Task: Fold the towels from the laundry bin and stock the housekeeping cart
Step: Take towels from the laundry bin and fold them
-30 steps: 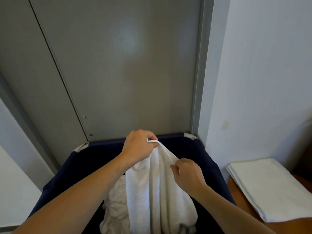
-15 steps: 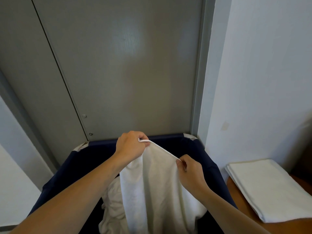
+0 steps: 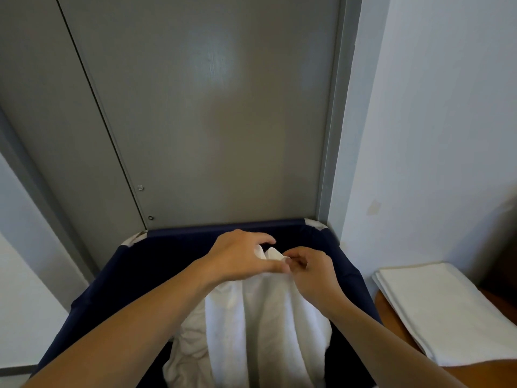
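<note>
A white towel [image 3: 263, 326] hangs from both my hands above the dark blue laundry bin [image 3: 134, 264]. My left hand [image 3: 240, 256] holds its top edge, thumb stretched toward the right. Close beside it, my right hand [image 3: 307, 264] pinches the same edge, so the top of the towel bunches between them. More crumpled white laundry [image 3: 190, 357] lies in the bin below the hanging towel.
A folded white towel [image 3: 444, 309] lies on a brown wooden surface [image 3: 391, 312] at the right. Grey metal doors [image 3: 195, 121] rise right behind the bin. A pale wall [image 3: 433, 135] stands on the right.
My two hands have come together, and the towel edge that was stretched between them is now bunched. The towel hangs narrower.
</note>
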